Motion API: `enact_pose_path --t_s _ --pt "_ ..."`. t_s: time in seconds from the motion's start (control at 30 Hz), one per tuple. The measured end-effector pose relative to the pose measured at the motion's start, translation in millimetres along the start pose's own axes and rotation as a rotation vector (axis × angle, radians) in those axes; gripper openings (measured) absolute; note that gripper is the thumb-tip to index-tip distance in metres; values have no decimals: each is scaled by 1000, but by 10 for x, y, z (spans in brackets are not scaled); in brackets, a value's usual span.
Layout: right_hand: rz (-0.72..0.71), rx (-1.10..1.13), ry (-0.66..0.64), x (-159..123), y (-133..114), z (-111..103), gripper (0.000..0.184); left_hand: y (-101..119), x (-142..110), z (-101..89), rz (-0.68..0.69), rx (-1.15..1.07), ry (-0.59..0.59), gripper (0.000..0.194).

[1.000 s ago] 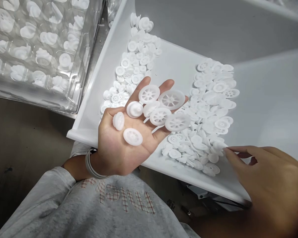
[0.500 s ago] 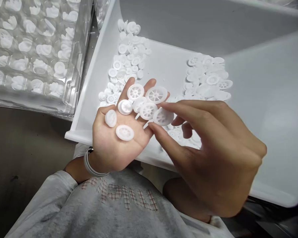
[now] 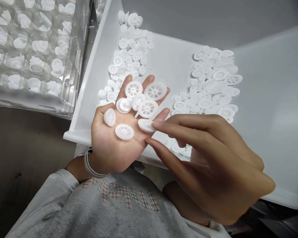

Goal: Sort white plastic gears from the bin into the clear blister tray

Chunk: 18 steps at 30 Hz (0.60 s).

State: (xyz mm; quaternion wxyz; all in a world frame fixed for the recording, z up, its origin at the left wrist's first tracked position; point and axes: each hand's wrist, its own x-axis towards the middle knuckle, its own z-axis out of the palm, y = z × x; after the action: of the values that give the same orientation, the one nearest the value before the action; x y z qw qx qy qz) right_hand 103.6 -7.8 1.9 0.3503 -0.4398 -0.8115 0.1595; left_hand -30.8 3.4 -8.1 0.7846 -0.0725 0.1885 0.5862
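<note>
My left hand (image 3: 119, 142) is palm up with its fingers spread, holding several white plastic gears (image 3: 148, 108) on the palm and fingers. Some show spokes; a small toothed one (image 3: 110, 117) leans by the thumb, and an oval-looking one (image 3: 124, 132) lies on the palm. From the right comes my right hand (image 3: 208, 165), its index fingertip touching the edge of a tilted gear (image 3: 146, 125) near the little finger. Its thumb tip is apart from that gear, by the palm's edge. The other right fingers are partly hidden.
Under my hands is a large white bin (image 3: 84, 96). A heap of small gears (image 3: 124, 61) lies at its left, and a heap of larger ones (image 3: 216, 82) at its right. Left of the bin stands a clear compartment tray (image 3: 72, 66) with white parts in its pockets.
My right hand has shifted down, its fingers wider apart. The gear at its fingertips has moved left and lower, now lying flatter against my left hand. The view has shifted slightly.
</note>
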Motion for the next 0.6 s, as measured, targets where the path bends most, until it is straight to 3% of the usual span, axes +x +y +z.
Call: enact_pose_path --t_s 0.27,0.37,0.5,0.6 --pt "-17 -8 -9 20 -15 -16 21 -7 -3 -4 -8 -29 -13 54" --pt "21 -110 34 74 23 -51 20 -13 2 6 3 -9 -9 53" --pt "-126 -318 14 142 133 -94 25 -25 14 22 -17 48 -15 51" --pt "-230 -355 -42 135 185 -107 29 -33 22 16 -41 34 -33 51"
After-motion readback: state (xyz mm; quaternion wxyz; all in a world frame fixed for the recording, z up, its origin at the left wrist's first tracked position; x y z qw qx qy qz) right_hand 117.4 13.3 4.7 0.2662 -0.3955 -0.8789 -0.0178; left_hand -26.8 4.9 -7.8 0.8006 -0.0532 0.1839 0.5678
